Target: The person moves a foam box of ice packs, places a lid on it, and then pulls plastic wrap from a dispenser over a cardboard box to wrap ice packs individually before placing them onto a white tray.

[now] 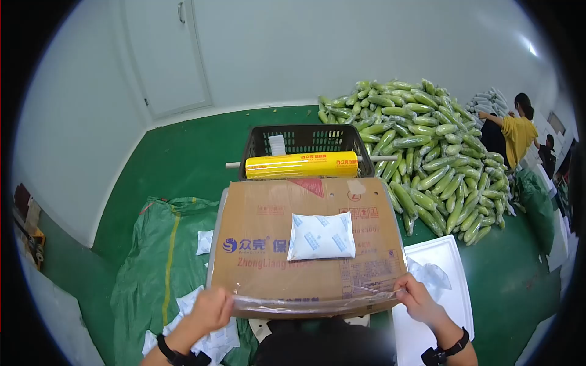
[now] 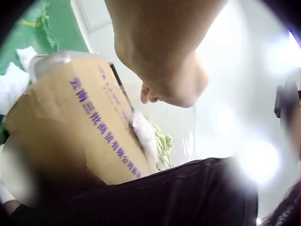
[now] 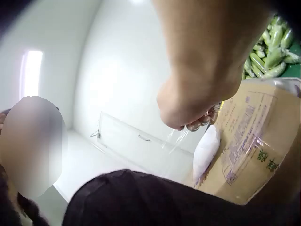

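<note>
A brown cardboard box [image 1: 268, 244] with blue print lies in front of me, and a white pouch [image 1: 320, 236] rests on its top. Clear cling film [image 1: 366, 277] runs from a yellow roll [image 1: 302, 165] at the box's far edge over the top to the near edge. At the near left corner my left hand [image 1: 227, 303] pinches the film's edge. My right hand [image 1: 403, 290] pinches it at the near right corner. In the right wrist view my right hand [image 3: 197, 117] has its curled fingers on a strand of film [image 3: 176, 136], beside the pouch [image 3: 207, 150].
The roll lies across a black plastic basket [image 1: 305, 139]. Behind and to the right is a big pile of wrapped green cucumbers [image 1: 427, 140]. A white foam tray [image 1: 448, 287] sits at my right, and a green sack [image 1: 152, 256] with white pouches at my left. A person in yellow [image 1: 519, 135] works far right.
</note>
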Motion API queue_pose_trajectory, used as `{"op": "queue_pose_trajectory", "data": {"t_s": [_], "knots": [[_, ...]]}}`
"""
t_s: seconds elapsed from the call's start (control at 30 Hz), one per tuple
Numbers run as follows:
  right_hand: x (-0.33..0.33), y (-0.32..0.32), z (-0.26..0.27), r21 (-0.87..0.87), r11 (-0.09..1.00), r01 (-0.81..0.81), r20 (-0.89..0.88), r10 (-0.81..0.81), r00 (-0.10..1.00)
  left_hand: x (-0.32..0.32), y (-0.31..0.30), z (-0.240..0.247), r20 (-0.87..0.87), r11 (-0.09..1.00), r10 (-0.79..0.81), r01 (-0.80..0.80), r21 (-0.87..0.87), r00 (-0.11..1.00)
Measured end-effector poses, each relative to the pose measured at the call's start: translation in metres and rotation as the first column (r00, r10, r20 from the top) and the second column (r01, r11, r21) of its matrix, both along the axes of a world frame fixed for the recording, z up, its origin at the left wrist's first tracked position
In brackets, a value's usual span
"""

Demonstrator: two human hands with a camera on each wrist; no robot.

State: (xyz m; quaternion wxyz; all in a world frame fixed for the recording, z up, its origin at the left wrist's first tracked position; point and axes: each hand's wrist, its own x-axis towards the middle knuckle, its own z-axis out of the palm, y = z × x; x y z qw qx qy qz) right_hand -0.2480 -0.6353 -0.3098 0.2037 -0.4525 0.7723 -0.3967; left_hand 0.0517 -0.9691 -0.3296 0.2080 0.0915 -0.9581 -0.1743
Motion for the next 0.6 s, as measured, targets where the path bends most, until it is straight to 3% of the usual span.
{"op": "queue_pose_trajectory", "data": {"t_s": [0.07,0.13,0.2,0.3,0.33,0.4,0.43,0.5,0.53,0.6], "knots": [[-0.021,-0.012,0.017,-0.059,0.992,-0.112,-0.091,0.106,0.990,-0.046,-0.022,0.019,-0.141,0.997,0.038,-0.028,0.072,0.989],[-0.047,-0.053,0.035,0.067,0.998,0.022,-0.204,-0.008,0.979,-0.105,-0.046,0.037,-0.187,0.990,0.103,-0.082,0.115,0.977],[-0.087,-0.107,0.029,0.011,0.979,0.202,-0.140,-0.198,0.970,-0.168,-0.082,0.026,-0.109,0.943,0.272,-0.242,0.229,0.956],[-0.163,-0.159,-0.057,0.071,0.963,0.261,-0.195,-0.243,0.950,-0.225,-0.114,-0.005,0.039,0.941,0.322,-0.315,-0.127,0.946],[-0.167,-0.165,-0.060,0.010,0.977,0.212,-0.416,-0.189,0.889,-0.235,-0.123,-0.036,0.079,0.943,0.330,-0.332,0.004,0.940],[-0.157,-0.176,-0.059,-0.056,0.996,0.072,-0.779,-0.089,0.621,-0.235,-0.113,-0.019,-0.138,0.954,0.209,-0.233,-0.189,0.968],[-0.143,-0.174,-0.046,-0.047,0.999,-0.028,-0.738,-0.016,0.674,-0.233,-0.103,-0.009,-0.223,0.940,0.132,-0.193,-0.282,0.966],[-0.091,-0.168,-0.012,0.054,0.980,-0.192,-0.610,0.185,0.770,-0.228,-0.085,-0.003,-0.070,0.963,-0.246,0.236,-0.128,0.967],[-0.067,-0.171,-0.005,0.137,0.954,-0.266,-0.521,0.298,0.800,-0.226,-0.077,-0.004,-0.028,0.903,-0.431,0.430,-0.020,0.902],[-0.066,-0.184,-0.022,0.215,0.938,-0.270,-0.628,0.345,0.698,-0.246,-0.071,-0.031,-0.042,0.857,-0.449,0.444,0.263,0.892]]}}
